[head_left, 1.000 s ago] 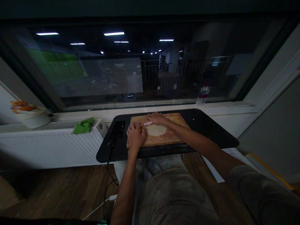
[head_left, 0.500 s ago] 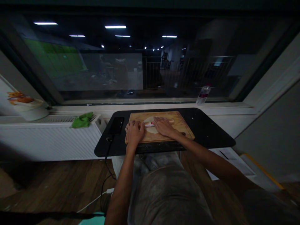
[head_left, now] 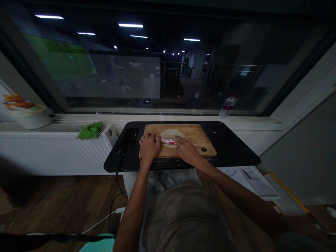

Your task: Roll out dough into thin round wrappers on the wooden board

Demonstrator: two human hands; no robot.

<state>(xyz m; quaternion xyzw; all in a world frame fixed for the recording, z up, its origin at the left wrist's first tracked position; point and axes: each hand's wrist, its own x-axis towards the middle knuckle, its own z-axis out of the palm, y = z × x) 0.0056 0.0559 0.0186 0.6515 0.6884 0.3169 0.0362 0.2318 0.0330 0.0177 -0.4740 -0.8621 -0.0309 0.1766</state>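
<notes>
Rolling pin (head_left: 168,141): it is lying across the near half of the dough (head_left: 172,133), at the centre of the frame, its red-and-white label showing between the two hands.
Left hand (head_left: 150,146): it is resting over the pin's left end, fingers bending down; whether this grip is fully closing around the pin, I cannot tell.
Right hand (head_left: 187,148): it is lying over the pin's right part, fingers stretching fairly straight, so this grip is staying loose and unclosed; the pin's bare end is poking out beyond it.
Dough: it is lying as a flat, thin, roundish sheet on the wooden board (head_left: 195,132), mostly showing above the pin, with a narrower part showing below.
Board: it is sitting on the black tabletop (head_left: 232,143), its hole (head_left: 203,149) showing at lower right.
Step in hand: the two hands seem to be rolling the dough out; its thinness is suggesting this is well along.
Next move: it is calling for even pressure from both hands, the pin staying level; leaning on one end would risk an uneven sheet.
Phone-like slab (head_left: 130,137): it is lying left of the board, well clear of the pin.
</notes>
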